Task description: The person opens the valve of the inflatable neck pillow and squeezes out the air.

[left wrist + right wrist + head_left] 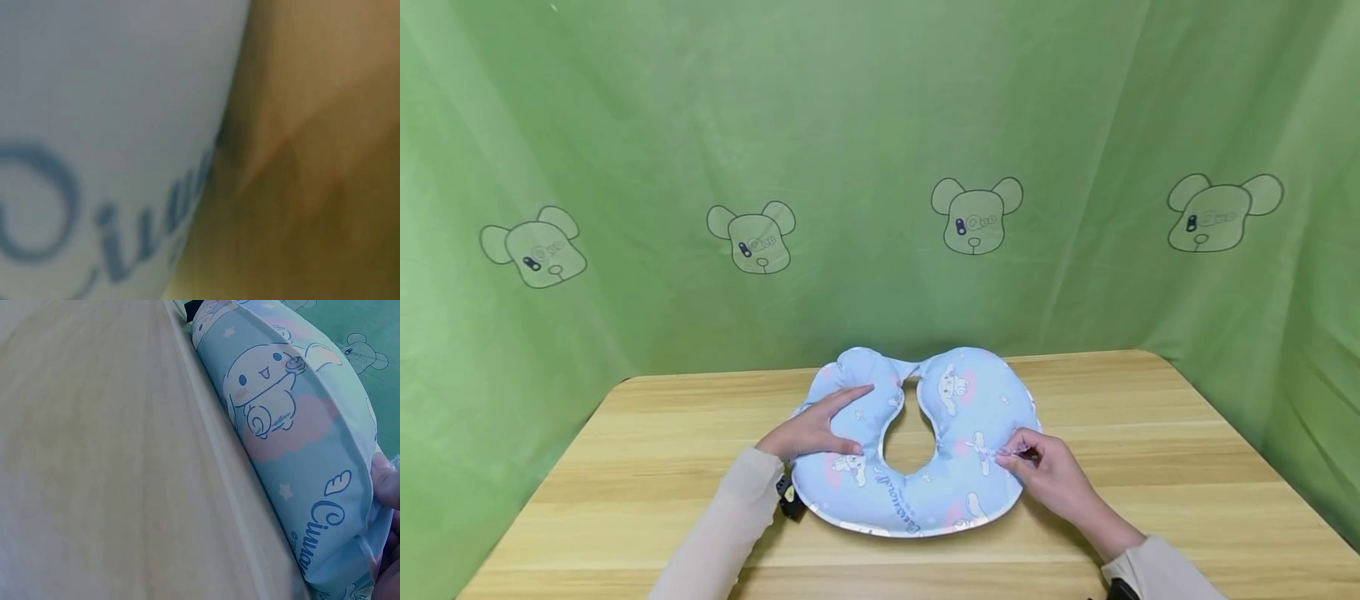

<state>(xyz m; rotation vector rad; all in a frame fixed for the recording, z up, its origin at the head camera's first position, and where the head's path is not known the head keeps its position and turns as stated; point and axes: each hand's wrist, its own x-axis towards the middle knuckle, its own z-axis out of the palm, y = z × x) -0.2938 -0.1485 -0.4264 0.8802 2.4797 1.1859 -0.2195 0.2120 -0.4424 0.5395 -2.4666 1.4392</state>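
A light-blue inflatable neck pillow with white cartoon characters and pale piping lies puffed up on the table, its opening toward the back. My left hand rests across its left side, thumb and fingers spread apart. On the right side, my right hand pinches a small clear valve between thumb and fingers, near the outer edge. In the right wrist view the pillow's side wall bulges, with the fingers partly seen at the right edge. The left wrist view shows only blurred blue lettering on the pillow's wall.
The wood-grain table extends on both sides of the pillow. Behind it hangs a green curtain printed with bear heads. A black wrist device sits below the left hand, beside the pillow's edge.
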